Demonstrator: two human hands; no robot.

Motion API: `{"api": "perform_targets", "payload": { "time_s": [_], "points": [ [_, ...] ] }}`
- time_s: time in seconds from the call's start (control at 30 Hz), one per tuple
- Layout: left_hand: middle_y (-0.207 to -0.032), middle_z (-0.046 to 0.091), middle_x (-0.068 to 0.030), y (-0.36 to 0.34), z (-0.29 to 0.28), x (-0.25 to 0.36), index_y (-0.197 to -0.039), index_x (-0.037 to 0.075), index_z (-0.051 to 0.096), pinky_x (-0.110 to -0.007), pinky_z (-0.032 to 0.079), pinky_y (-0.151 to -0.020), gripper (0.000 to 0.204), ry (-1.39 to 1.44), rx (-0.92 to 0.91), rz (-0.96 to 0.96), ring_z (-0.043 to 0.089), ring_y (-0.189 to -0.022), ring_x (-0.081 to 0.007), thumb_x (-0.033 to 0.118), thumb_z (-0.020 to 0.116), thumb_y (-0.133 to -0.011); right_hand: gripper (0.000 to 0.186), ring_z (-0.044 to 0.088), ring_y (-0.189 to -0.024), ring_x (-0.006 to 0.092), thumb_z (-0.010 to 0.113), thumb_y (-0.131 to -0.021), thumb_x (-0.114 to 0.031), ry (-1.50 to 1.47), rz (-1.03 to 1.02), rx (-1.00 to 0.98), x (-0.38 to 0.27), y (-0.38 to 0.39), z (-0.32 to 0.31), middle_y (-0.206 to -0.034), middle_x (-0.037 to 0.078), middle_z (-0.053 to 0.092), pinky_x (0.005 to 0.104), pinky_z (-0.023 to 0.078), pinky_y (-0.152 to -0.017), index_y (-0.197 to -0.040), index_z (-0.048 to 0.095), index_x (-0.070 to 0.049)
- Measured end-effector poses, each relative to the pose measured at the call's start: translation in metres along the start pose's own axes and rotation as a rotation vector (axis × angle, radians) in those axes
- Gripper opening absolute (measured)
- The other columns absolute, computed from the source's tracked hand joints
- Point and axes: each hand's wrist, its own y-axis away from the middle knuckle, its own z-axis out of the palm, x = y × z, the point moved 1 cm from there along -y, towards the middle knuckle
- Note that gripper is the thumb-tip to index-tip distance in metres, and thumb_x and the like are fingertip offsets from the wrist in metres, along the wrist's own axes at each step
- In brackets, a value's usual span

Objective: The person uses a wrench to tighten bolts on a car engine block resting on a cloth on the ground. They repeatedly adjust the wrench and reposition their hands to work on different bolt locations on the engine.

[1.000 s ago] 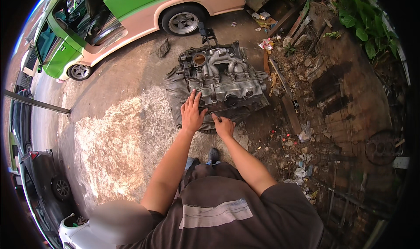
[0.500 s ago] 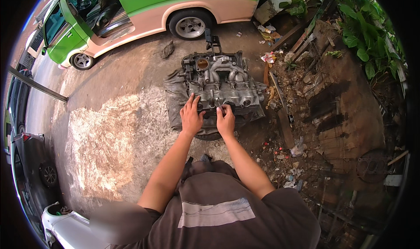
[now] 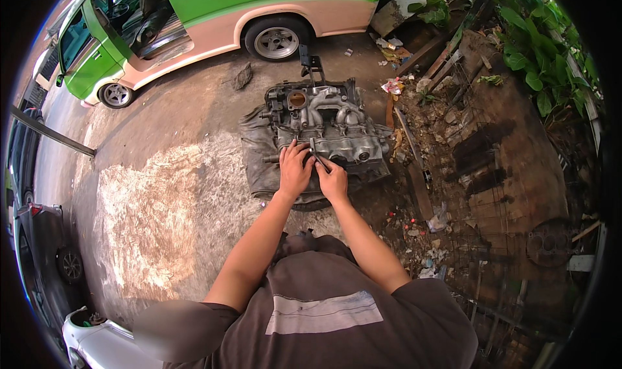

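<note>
One car engine (image 3: pixel 350 124), seated mid-scene on a crumpled grey sheet (image 3: pixel 259 176), directly beyond the person, with a green-and-peach van (image 3: pixel 285 6) on the far side.

Two bare hands, both at the engine's near edge. Left hand (image 3: pixel 295 174): laid back-upward, fingers reaching forward over the near edge; we cannot tell whether it grips anything. Right hand (image 3: pixel 333 182): fingers closed about a slim rod-like tool (image 3: pixel 315 155), its type unclear to us, angled up and left, just beside the left fingers.

Step in hand, in our judgement: close handwork with the tool at one spot on the near side. The next move, we consider, calls for a steady left hand and careful seating of the tool's tip, whose contact we cannot make out.

Condition: grimy, dull silver-grey metal, darkened in the recesses. We list a branching intake manifold (image 3: pixel 334 101) on the far half, a round brownish-rimmed throttle opening (image 3: pixel 297 99) at far left, a lumpy valve cover (image 3: pixel 350 147) nearer, and an upright dark bracket (image 3: pixel 311 64) at the far edge.
</note>
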Motion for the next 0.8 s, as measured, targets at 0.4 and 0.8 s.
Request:
{"api": "perform_targets", "payload": {
  "time_s": [0.4,0.8],
  "points": [
    [-0.126,0.069,-0.0062,-0.013,-0.002,-0.006,-0.112,0.003,0.076,-0.050,0.020,-0.122,0.027,0.086,-0.116,-0.081,0.042,-0.145,-0.0317,0.025,0.069,-0.098,0.033,0.070,-0.094,0.0155,0.067,-0.101,-0.021,-0.311,0.207,0.057,0.002,-0.005,0.015,-0.104,0.011,0.077,0.0322,0.053,-0.081,-0.120,0.072,0.005],
    [-0.121,0.070,-0.0067,-0.019,0.001,0.001,-0.106,0.002,0.075,-0.047,0.024,-0.116,0.023,0.007,-0.078,-0.080,0.047,-0.140,-0.0323,0.022,0.071,-0.095,0.032,0.065,-0.085,0.0101,0.064,-0.104,-0.025,-0.388,0.282,-0.049,-0.004,-0.007,-0.002,-0.096,0.006,0.075,0.0282,0.050,-0.076,-0.117,0.072,0.003]
  ]
}}
